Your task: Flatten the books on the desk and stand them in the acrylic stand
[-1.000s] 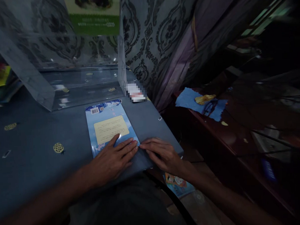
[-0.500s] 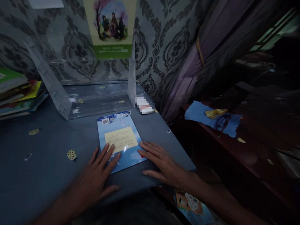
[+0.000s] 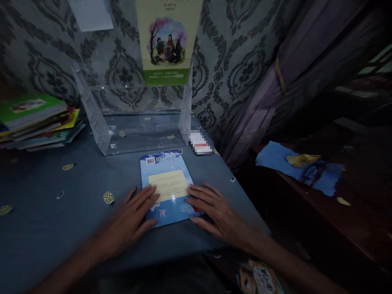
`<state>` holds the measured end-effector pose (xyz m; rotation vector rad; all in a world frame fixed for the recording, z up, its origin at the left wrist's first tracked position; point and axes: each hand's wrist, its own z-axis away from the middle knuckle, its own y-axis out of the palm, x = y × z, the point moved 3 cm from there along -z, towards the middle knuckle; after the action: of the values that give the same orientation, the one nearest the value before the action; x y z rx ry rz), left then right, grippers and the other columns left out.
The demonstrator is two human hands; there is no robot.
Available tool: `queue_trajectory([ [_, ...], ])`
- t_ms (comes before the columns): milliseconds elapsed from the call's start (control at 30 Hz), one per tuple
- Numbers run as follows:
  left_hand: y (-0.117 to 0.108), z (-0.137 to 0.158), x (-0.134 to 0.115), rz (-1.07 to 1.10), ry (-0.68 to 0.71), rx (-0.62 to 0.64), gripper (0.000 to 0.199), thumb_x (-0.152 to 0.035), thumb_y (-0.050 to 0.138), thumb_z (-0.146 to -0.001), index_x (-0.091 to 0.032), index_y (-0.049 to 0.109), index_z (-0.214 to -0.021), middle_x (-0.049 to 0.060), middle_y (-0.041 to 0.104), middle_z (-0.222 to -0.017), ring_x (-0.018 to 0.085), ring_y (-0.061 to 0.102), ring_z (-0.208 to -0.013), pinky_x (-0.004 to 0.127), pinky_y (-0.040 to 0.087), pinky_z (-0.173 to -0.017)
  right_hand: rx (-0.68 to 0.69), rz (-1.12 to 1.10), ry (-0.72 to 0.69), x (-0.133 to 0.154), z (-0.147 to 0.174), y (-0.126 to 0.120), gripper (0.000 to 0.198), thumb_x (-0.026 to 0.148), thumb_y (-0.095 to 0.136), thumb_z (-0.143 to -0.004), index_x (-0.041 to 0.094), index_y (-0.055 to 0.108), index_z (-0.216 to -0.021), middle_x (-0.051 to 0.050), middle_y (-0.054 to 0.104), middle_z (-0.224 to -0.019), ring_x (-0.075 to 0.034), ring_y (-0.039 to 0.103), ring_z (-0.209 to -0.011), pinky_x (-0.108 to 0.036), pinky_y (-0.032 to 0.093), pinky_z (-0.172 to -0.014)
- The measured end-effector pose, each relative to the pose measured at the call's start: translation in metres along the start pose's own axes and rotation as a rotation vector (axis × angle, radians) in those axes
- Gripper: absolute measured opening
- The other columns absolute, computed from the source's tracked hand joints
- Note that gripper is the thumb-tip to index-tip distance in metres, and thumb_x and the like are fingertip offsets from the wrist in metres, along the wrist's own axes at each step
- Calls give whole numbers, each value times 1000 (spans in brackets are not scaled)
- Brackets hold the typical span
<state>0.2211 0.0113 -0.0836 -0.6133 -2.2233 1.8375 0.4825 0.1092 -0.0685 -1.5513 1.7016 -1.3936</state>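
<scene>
A blue book [image 3: 172, 210] with a cream text panel and a barcode lies flat near the table's front edge, apparently back cover up. My left hand [image 3: 137, 211] rests along its left side, fingers outstretched over the cover. On the opposite side, my right hand [image 3: 214, 210] lies with its fingers spread on the right edge, partly covering a small red mark. Neither hand grips the book. Just behind it stands a clear acrylic stand [image 3: 144, 145] on the blue tablecloth [image 3: 57, 237].
A stack of books [image 3: 37, 122] sits at the back left. Beside the stand lies a blurred-out white card [image 3: 200, 143]. A green-and-cream book [image 3: 171, 77] is upright behind. Right of the table, a dark red surface [image 3: 317, 215] bears a blue cloth [image 3: 273, 157]. Another book [image 3: 260, 280] lies below.
The view has shifted left, so everything sits farther right, and more of the book stack shows. My left thumb has come up to the book's lower edge. Both hands stay on the book.
</scene>
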Motion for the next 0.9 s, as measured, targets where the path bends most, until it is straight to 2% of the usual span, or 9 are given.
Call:
queue_trajectory([
  [133,3,-7,36,45,-134,-77,52,-43,35,-107,-23,36,-155,11,40,-162,23,34,-151,48,35,-122,78,-54,-67,-5,-47,19,47,37,54,-102,19,52,-145,-16,55,-150,-27,44,-146,-54,36,-121],
  [233,3,-15,54,93,-172,-78,52,-43,32,-108,-20,40,-153,13,41,-161,23,35,-151,48,36,-121,142,-62,-33,-16,-93,41,47,34,44,-106,17,46,-151,-15,48,-156,-23,37,-151,-51,31,-124],
  [333,-1,-17,56,112,-163,-59,51,-41,31,-108,-19,42,-153,13,44,-159,23,36,-150,49,35,-122,245,-43,20,-25,-133,59,49,31,40,-107,13,43,-152,-15,45,-158,-24,34,-152,-51,27,-126],
  [433,-7,-9,43,97,-121,-47,49,-38,32,-108,-20,43,-152,11,47,-157,22,40,-148,48,37,-121,287,-8,-7,-23,-150,68,46,26,40,-106,11,47,-149,-16,44,-159,-24,32,-153,-51,25,-127],
  [533,-10,8,25,65,-62,-50,47,-33,36,-108,-23,42,-153,10,51,-154,22,47,-144,47,39,-120,277,-13,-68,-14,-140,69,44,25,40,-106,14,49,-148,-14,45,-158,-23,31,-153,-50,27,-127],
  [667,-11,28,2,59,10,-63,50,-26,40,-106,-26,38,-156,10,52,-153,22,50,-141,48,37,-120,260,-34,-117,8,-102,64,42,27,42,-106,18,51,-146,-12,48,-156,-21,35,-151,-48,32,-125],
  [900,-14,40,-30,60,127,-125,51,-17,46,-102,-18,43,-153,11,62,-144,23,54,-138,46,37,-121,191,-51,-140,57,-30,49,49,24,49,-104,9,42,-150,-19,48,-155,-25,35,-151,-51,34,-124],
])
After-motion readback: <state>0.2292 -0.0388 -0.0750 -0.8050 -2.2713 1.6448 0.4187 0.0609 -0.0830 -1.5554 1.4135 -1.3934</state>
